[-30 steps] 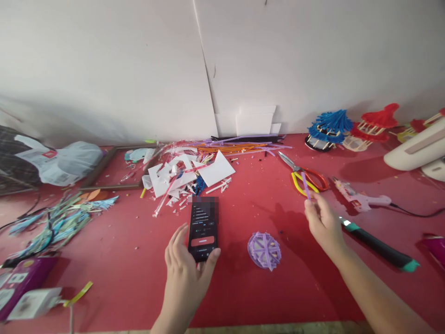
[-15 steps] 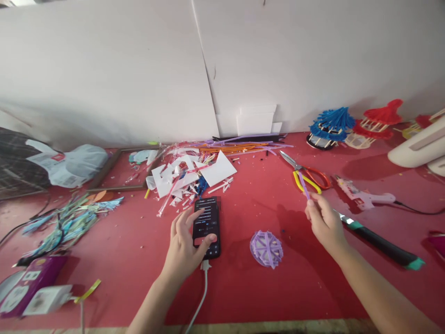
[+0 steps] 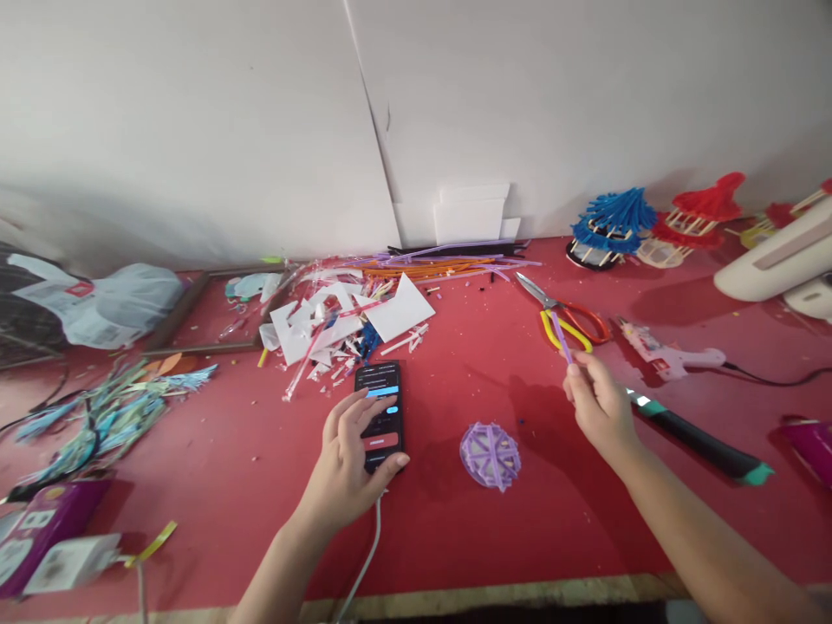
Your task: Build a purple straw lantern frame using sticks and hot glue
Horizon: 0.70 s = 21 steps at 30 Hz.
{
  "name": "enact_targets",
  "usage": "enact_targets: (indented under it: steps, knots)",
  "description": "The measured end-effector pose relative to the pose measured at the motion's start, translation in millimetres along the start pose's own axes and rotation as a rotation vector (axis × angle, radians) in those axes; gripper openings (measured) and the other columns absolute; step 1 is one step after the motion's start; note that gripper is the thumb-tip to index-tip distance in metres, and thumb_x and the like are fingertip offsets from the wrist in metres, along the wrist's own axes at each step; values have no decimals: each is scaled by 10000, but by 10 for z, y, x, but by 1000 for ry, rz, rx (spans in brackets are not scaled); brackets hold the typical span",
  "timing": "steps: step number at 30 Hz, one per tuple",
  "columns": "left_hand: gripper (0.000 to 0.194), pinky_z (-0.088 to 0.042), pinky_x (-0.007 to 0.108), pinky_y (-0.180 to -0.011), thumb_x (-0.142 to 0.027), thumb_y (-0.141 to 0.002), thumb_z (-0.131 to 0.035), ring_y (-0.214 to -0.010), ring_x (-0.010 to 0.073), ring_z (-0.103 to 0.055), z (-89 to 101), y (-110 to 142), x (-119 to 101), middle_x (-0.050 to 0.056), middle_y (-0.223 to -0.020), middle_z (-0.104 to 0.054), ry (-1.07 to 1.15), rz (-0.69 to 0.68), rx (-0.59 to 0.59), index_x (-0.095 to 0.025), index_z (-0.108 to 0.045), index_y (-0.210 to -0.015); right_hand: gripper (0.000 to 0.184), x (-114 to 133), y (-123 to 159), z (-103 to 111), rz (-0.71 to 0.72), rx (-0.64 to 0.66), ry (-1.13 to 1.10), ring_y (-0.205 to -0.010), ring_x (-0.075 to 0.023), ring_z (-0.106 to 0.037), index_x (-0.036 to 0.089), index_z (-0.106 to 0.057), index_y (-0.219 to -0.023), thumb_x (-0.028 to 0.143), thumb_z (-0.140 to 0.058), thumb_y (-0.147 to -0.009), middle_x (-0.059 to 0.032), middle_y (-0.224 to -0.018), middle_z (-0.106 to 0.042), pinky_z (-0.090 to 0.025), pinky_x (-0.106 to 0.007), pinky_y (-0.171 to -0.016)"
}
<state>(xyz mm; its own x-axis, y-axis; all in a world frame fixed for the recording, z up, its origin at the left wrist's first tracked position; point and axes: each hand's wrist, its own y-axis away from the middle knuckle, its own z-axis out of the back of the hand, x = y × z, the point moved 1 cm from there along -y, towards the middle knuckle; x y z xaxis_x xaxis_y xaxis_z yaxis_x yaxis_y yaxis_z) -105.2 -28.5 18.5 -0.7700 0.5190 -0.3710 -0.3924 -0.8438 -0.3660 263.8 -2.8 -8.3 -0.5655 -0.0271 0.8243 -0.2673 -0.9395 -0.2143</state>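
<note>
My left hand (image 3: 343, 468) rests on a black phone (image 3: 380, 409) lying on the red table (image 3: 247, 485), fingers on its lit screen and thumb at its lower edge. A white cable (image 3: 361, 563) runs from the phone toward me. My right hand (image 3: 598, 406) is raised over the table and pinches a short purple straw piece (image 3: 560, 336). A round purple straw lattice (image 3: 490, 455) lies between my hands.
Scissors with red and yellow handles (image 3: 565, 319), a glue gun (image 3: 669, 355) and a black utility knife (image 3: 698, 438) lie to the right. White paper scraps (image 3: 351, 325) and straws (image 3: 442, 269) pile behind the phone. Small straw pavilions (image 3: 614, 227) stand by the wall.
My left hand has set the phone down flat on the table and now touches its screen. My right hand with the straw piece stays nearly where it was.
</note>
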Motion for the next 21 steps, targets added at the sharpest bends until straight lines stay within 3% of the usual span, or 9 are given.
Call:
enact_targets:
  steps: [5,11,14,17,21]
  knots:
    - [605,-451,502,-1050,-447,-944,-584,-1317,332,-488,-33,53,3,132,-1280,-648,26,0,-4,-216,-324,-1438,310,-1,0,4,9,-17,-2,-535,-162,-545,203,-549,-1072,474,-448,-961,29,-605,-528,-464,-291,-533]
    - [665,-431,556,-1065,-504,-925,-599,-1312,359,-484,22,99,-43,146,-1335,-608,5,18,13,-232,-321,-1464,298,0,10,-4,53,1,-26,-512,-151,-522,197,-538,-1161,415,-431,-988,45,-594,-513,-455,-273,-503]
    - [653,-466,547,-1056,-475,-904,-641,-1321,355,-488,82,65,-265,140,-1363,-580,61,109,0,-255,-366,-1454,281,1,3,5,92,-7,-25,-562,-161,-557,206,-523,-1172,399,-418,-996,17,-659,-571,-485,-289,-538]
    - [580,-545,503,-978,-416,-927,-624,-1252,323,-575,13,38,-596,150,-1381,-552,234,325,-50,-260,-387,-1432,216,59,-17,30,133,-15,2,-696,-185,-630,216,-550,-1045,399,-454,-982,-63,-850,-664,-540,-337,-652]
    - [1017,-461,626,-1069,-543,-765,-782,-1399,413,-446,-374,30,-1033,238,-1507,-403,393,341,-68,-225,-188,-1527,197,282,0,83,171,22,37,-829,-218,-687,222,-595,-986,376,-472,-982,-87,-922,-708,-559,-360,-754]
